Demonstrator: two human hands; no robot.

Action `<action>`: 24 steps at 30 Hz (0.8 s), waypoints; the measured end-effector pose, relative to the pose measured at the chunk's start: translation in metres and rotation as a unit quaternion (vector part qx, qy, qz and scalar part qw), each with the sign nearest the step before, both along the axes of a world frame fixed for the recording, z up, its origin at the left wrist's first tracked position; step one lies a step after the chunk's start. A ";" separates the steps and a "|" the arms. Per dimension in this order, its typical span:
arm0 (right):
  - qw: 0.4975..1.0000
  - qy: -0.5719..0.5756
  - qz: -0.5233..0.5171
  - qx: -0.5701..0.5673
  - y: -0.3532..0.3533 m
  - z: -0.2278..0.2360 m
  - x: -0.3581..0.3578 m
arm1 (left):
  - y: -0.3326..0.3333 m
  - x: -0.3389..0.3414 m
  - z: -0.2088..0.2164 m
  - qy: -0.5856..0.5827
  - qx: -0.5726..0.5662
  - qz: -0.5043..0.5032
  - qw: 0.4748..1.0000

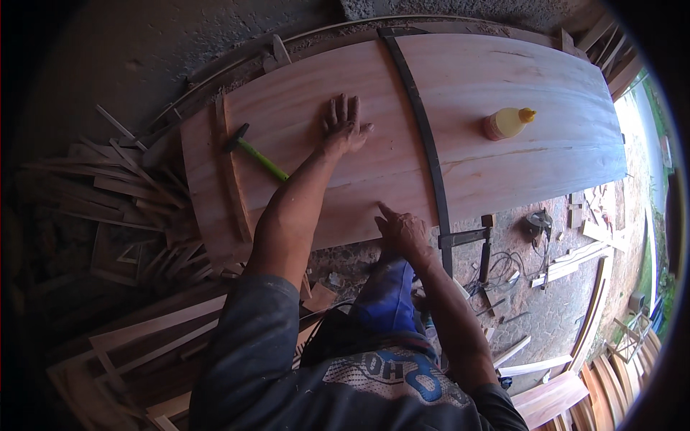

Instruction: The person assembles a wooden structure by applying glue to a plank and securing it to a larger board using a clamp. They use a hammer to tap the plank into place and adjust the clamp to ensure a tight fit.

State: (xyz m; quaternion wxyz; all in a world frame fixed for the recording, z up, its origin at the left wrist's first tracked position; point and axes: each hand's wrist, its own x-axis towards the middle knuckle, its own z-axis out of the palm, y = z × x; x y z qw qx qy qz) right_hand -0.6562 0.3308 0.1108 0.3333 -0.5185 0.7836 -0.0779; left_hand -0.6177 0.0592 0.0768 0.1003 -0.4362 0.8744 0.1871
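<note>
A wide wooden panel (pixel 287 108) of joined pale reddish boards lies before me. My left hand (pixel 346 128) rests on it, palm down with fingers spread, and holds nothing. At the panel's near edge is my right hand (pixel 406 233), its index finger stretched out over the wood; the other fingers are partly hidden. Just right of both hands, a dark metal bar clamp (pixel 420 118) crosses the panel, its screw handle (pixel 485 255) hanging past the near edge. Left of my left hand lies a hammer (pixel 260 159) with a green handle, partly behind my forearm.
A glue bottle (pixel 509 123) with a yellow cap is on the panel's right half. A narrow wood strip (pixel 231 169) lies across its left end. Scrap wood (pixel 122 187) is heaped at left. A corded power tool (pixel 537 223) and cut strips (pixel 571 262) are on the floor at right.
</note>
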 end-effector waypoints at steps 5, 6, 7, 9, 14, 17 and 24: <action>0.994 0.048 -0.089 -0.037 0.000 -0.007 -0.002 | -0.001 -0.003 0.000 0.010 0.014 -0.009 1.000; 0.995 0.061 -0.075 -0.036 0.001 -0.007 0.001 | -0.001 -0.001 0.000 0.008 0.014 -0.007 1.000; 0.997 0.055 -0.056 -0.019 0.006 -0.006 0.003 | -0.002 0.000 0.000 0.010 0.022 -0.005 1.000; 0.999 0.043 -0.019 0.016 0.017 -0.001 0.010 | -0.004 0.003 0.000 0.013 0.038 -0.003 0.999; 0.998 0.019 0.044 -0.049 0.009 0.000 0.056 | -0.010 0.009 0.001 -0.001 0.055 -0.031 0.998; 0.991 0.024 0.092 -0.097 -0.025 0.005 0.090 | -0.023 0.008 0.011 -0.022 0.041 -0.082 0.996; 0.983 0.056 0.161 -0.070 -0.077 -0.017 0.152 | -0.065 0.031 0.033 -0.050 0.104 -0.244 0.963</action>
